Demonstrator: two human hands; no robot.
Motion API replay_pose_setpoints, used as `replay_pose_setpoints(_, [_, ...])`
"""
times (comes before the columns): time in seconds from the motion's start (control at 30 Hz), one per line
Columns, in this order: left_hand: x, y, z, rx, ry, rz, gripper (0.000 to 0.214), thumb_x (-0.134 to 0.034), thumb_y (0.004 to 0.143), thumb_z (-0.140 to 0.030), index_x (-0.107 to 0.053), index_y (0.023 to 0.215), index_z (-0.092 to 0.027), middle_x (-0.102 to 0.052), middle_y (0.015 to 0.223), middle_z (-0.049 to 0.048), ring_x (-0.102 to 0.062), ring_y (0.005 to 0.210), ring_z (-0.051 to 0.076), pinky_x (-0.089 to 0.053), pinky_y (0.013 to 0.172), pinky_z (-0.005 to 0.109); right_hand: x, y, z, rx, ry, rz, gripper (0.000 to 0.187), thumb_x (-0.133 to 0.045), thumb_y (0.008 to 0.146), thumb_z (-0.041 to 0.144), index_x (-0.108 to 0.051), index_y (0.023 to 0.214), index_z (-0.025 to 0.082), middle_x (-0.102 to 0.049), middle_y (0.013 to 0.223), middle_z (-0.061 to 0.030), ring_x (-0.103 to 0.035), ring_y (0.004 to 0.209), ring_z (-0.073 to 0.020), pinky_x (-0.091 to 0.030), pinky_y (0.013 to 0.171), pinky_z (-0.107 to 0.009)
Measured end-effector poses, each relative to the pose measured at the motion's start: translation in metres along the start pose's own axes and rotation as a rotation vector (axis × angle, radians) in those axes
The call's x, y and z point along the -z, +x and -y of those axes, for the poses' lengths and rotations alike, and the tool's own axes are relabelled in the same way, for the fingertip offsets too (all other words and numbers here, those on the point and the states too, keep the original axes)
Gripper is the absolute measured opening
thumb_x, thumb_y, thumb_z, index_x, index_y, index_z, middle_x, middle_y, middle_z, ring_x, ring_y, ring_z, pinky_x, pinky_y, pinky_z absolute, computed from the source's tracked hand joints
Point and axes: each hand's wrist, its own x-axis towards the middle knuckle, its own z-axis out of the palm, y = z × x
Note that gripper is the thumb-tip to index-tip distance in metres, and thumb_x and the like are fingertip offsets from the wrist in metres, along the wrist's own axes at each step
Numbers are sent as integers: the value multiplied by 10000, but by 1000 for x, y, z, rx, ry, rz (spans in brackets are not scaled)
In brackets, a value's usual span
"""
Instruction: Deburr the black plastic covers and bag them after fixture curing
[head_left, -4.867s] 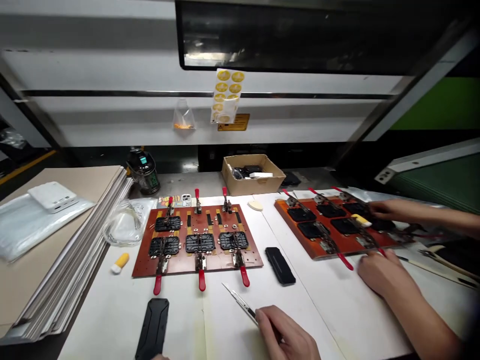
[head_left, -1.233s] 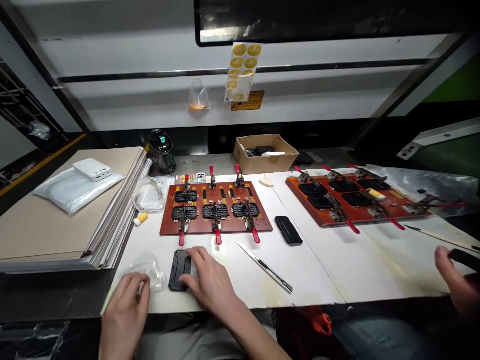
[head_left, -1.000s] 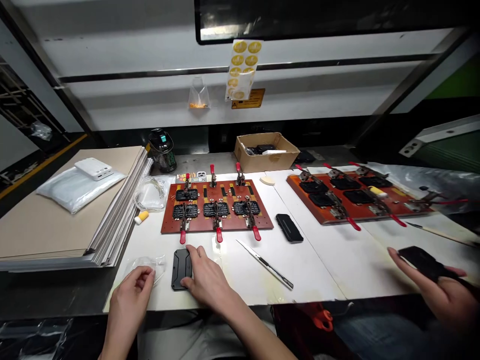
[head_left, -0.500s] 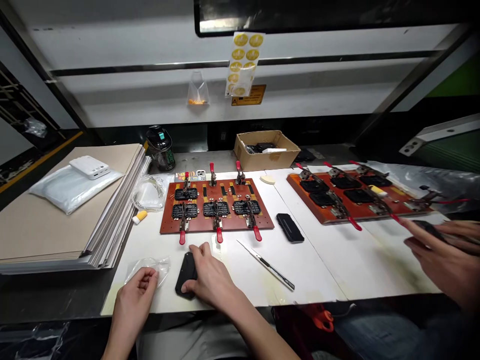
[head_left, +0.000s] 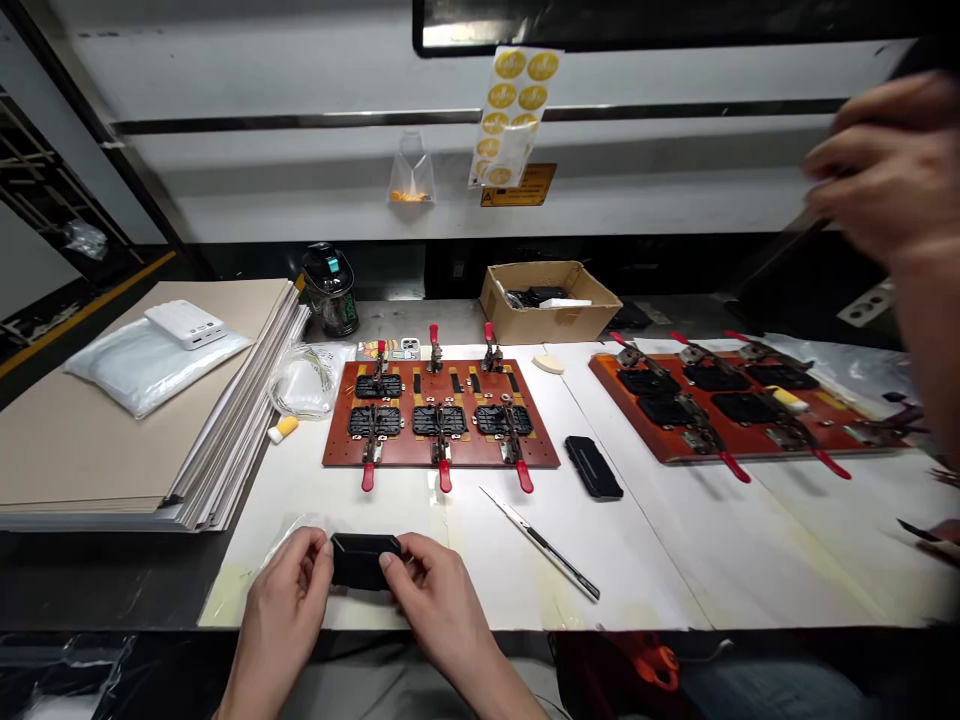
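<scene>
A flat black rectangular plastic cover (head_left: 365, 562) is held level near the table's front edge, between my two hands. My right hand (head_left: 442, 595) grips its right end, thumb on the near face and fingers behind. My left hand (head_left: 289, 595) is closed with its fingertips at the cover's left end. Behind the left hand lies a clear plastic bag (head_left: 294, 528), mostly hidden. Farther back, a red-brown fixture board (head_left: 390, 455) carries several black plastic parts under red-handled toggle clamps. Right of my hands lies a craft knife (head_left: 544, 545), and beyond it another black cover (head_left: 594, 467).
A second clamp fixture (head_left: 675, 445) stands on the right, with a co-worker's raised hand (head_left: 885, 170) above it. A cardboard box (head_left: 551, 318) and a dark jug (head_left: 330, 295) stand behind. Stacked cardboard sheets (head_left: 97, 440) fill the left side.
The black cover, earlier on the table under my right hand, is now raised and turned sideways. My left hand has come to its left end. The co-worker's hand has risen.
</scene>
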Motion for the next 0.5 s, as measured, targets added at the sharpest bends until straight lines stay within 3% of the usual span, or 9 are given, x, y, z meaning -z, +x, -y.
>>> replay_pose_setpoints(0.1, [4,-5,-10,-133,10,91,227,-467,1001,-452,-592,973,-265,-624,876,-2,-601,776,169,-468,695,238,6,2,8,-10,60,5,306,-562,966,440,-637,823,181,-577,681,17,-535,635,-127,-371,577,-218])
replay_pose_setpoints(0.13, [5,-6,-13,-171,1,103,212,-464,1008,-433,-593,994,-265,-629,911,8,-613,831,175,-474,738,242,7,4,10,-16,101,61,296,-566,962,436,-643,841,178,-601,701,9,-566,656,-134,-388,593,-219])
replay_pose_setpoints(0.27, [4,-13,-27,-213,-73,124,202,-447,1022,-363,-592,932,-255,-616,878,19,-617,830,181,-476,757,254,5,5,6,-122,443,491,256,-702,853,406,-599,948,192,-600,826,16,-652,715,-159,-481,640,-237])
replay_pose_setpoints(0.33, [5,-16,-36,-214,-134,172,236,-433,1024,-353,-584,875,-248,-607,829,23,-607,769,180,-473,702,257,4,5,3,-121,514,447,385,-772,780,339,-531,1060,231,-549,879,45,-622,681,-130,-484,624,-227])
replay_pose_setpoints(0.43, [14,-17,-54,-282,-169,239,249,-466,1003,-350,-576,806,-242,-606,787,36,-600,734,190,-467,645,266,8,5,7,26,261,303,655,-781,757,231,-452,1321,292,-555,931,55,-538,676,-99,-444,643,-205])
replay_pose_setpoints(0.5, [21,-17,-67,-334,-145,280,216,-504,983,-314,-597,800,-247,-632,790,43,-619,743,195,-477,644,271,11,5,12,104,113,410,636,-750,797,261,-498,1379,306,-619,953,35,-559,744,-127,-461,716,-224])
